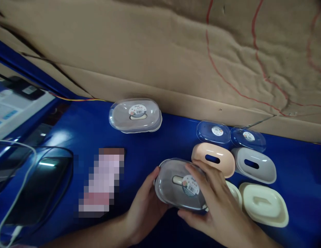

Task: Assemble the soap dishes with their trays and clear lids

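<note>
Between my two hands is an oval soap box (168,186) with a clear lid, a grey tray under it and a round label on top. My left hand (147,203) grips its left end from the side and below. Over the right end, the fingers of my right hand (214,196) lie across the lid, thumb at the near edge. Just beyond are a peach slotted tray (222,165) and a grey slotted tray (262,170). A cream base (266,206) lies to the right; another cream base (235,193) is partly hidden by my right hand.
Another lidded soap box (121,117) stands near the cardboard wall (150,44). Two clear lids (207,132) (253,141) lie behind the slotted trays. At left are a phone (38,196) with a white cable (31,172) and a pixelated pink object (103,182).
</note>
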`<state>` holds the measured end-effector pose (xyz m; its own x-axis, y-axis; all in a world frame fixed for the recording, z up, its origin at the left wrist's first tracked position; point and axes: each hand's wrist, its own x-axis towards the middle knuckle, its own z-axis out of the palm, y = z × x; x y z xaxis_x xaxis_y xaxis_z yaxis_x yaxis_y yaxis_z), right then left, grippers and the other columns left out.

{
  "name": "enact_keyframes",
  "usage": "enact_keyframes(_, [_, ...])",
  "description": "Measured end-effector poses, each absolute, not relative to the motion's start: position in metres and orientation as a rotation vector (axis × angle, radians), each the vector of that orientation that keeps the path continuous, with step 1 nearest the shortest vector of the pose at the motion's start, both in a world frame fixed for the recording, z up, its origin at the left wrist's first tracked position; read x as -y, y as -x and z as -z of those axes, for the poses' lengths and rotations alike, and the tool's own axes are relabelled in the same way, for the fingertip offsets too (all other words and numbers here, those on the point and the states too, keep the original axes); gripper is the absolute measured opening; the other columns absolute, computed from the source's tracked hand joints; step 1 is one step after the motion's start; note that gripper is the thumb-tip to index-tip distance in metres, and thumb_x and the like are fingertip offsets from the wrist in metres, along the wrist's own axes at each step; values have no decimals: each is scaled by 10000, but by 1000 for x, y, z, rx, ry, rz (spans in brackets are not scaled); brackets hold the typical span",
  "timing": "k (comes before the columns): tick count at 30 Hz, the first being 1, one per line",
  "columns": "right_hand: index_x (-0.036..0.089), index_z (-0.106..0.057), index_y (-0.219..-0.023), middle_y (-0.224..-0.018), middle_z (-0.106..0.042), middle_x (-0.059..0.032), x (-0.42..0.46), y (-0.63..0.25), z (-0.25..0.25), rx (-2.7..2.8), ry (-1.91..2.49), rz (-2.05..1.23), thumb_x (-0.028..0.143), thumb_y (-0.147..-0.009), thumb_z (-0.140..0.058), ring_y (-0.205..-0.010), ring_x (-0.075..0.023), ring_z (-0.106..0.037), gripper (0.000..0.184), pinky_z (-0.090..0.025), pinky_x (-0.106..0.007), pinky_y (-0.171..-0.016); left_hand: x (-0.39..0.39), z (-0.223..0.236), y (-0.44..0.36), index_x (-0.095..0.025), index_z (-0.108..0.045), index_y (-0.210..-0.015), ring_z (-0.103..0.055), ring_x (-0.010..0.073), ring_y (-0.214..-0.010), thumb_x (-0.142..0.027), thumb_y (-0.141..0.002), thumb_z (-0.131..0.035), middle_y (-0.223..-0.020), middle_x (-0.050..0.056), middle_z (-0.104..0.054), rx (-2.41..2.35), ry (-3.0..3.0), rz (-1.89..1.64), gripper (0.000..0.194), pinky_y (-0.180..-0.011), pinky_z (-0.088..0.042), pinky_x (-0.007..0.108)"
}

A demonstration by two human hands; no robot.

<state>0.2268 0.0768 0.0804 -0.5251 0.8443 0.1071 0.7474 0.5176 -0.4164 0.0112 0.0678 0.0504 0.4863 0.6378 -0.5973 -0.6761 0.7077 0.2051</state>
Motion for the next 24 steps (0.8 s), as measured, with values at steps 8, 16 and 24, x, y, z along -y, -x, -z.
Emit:
enact_keyframes(8, [194, -300, -1687, -1569, -505, -234, -76, -229, -67, 2489, 1250, -429, 509, -950, -742, -1443, -403, -557, 915, -620, -571, -1054, -68, -47, -11, -213, -740, -1343, -531, 336, -1485, -611, -1022, -620, -1443, 85, -730, -713, 64, -843, 526, -1268, -326, 463])
enact_keyframes(16, [236, -244, -1720, -1591, -429, -220, -78, -231, -59, 2515, 1204, -354, 453, -991, -715, -1471, -407, -520, 895, -617, -578, -1065, -71, -42, -11, -223, -736, -1334, -499, 345, -1513, -699, -998, -612, -1448, 91, -724, -700, -37, -835, 596, -1296, -274, 508])
enact_keyframes(24, [262, -238, -1725, -1604, -398, -205, -82, -238, -59, 2533, 1174, -413, 532, -952, -756, -1476, -406, -513, 969, -611, -574, -1087, -67, -41, -8, -190, -752, -1298, -654, 385, -1338, -731, -862, -768, -1306, 150, -782, -678, -241, -854, 695, -1119, -500, 515])
